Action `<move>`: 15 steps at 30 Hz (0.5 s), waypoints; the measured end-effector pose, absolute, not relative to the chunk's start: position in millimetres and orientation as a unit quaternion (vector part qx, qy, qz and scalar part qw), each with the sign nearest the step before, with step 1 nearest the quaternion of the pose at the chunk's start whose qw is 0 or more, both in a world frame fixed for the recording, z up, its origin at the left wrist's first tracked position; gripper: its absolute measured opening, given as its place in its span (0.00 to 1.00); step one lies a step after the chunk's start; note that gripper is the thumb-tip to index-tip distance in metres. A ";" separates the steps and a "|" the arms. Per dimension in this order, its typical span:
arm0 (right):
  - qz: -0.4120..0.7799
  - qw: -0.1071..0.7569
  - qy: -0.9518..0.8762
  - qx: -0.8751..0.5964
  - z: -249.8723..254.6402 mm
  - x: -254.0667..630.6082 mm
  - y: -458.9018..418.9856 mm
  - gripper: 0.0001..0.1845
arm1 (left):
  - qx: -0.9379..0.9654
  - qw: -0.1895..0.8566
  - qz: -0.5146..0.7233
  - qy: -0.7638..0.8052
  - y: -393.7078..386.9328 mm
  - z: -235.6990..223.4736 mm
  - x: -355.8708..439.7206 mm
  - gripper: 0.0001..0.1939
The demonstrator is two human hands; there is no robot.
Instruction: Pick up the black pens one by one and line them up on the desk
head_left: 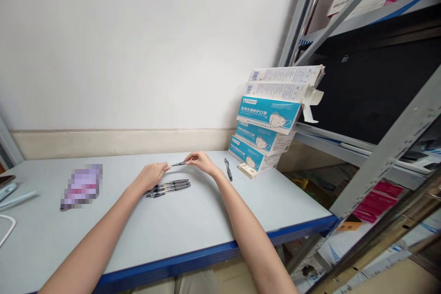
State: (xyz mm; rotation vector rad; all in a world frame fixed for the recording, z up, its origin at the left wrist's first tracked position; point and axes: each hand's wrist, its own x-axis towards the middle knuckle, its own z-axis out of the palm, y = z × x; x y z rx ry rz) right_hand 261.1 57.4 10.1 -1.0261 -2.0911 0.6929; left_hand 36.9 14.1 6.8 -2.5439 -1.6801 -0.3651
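A pen [178,164] with a dark grip is held level above the table, between both hands. My left hand [155,175] is closed on its left end. My right hand [201,162] pinches the other end with thumb and fingertips. Just below lie several pens [170,188] side by side in a row, their dark ends pointing right; my left wrist is close to their left ends. Right of my right hand, one more dark pen [228,169] rests alone on the table. Beside it sits a small cream-coloured box [247,171].
Blue and white mask boxes [265,115] are stacked at the table's back right, against the wall. A metal shelf [382,147] stands along the right side. A pixelated purple item [82,184] and a white cable [7,229] lie on the left of the table [193,229].
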 end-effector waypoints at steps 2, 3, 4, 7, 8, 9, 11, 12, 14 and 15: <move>0.263 0.347 -0.804 -0.406 10.5 261.8 56.6 0.10 | -0.828 0.038 -0.119 -0.547 13.8 7.1 37.4 0.19; 0.259 0.353 -0.805 -0.401 10.6 262.1 56.2 0.11 | -0.828 0.037 -0.120 -0.547 13.7 7.4 37.7 0.19; 0.254 0.359 -0.809 -0.390 10.7 262.2 56.0 0.13 | -0.828 0.035 -0.120 -0.547 13.7 7.7 37.8 0.19; 0.242 0.355 -0.824 -0.370 11.6 261.9 55.8 0.12 | -0.830 0.034 -0.117 -0.545 14.0 8.0 38.0 0.20; 0.240 0.347 -0.826 -0.375 11.9 261.7 55.7 0.08 | -0.830 0.035 -0.117 -0.545 14.4 7.8 37.8 0.20; 0.240 0.341 -0.825 -0.382 12.1 261.4 55.6 0.07 | -0.829 0.036 -0.119 -0.545 14.8 7.5 37.6 0.20; 0.251 0.346 -0.818 -0.385 12.1 261.0 55.4 0.12 | -0.828 0.037 -0.124 -0.546 15.7 6.2 37.0 0.20; 0.257 0.351 -0.816 -0.379 11.9 260.9 55.3 0.16 | -0.828 0.036 -0.125 -0.546 16.2 5.5 36.7 0.20; 0.259 0.348 -0.824 -0.365 11.4 260.4 55.0 0.19 | -0.829 0.035 -0.126 -0.544 17.2 4.2 36.1 0.19; 0.253 0.338 -0.830 -0.364 11.1 259.9 54.9 0.16 | -0.829 0.035 -0.126 -0.543 17.5 3.7 35.9 0.19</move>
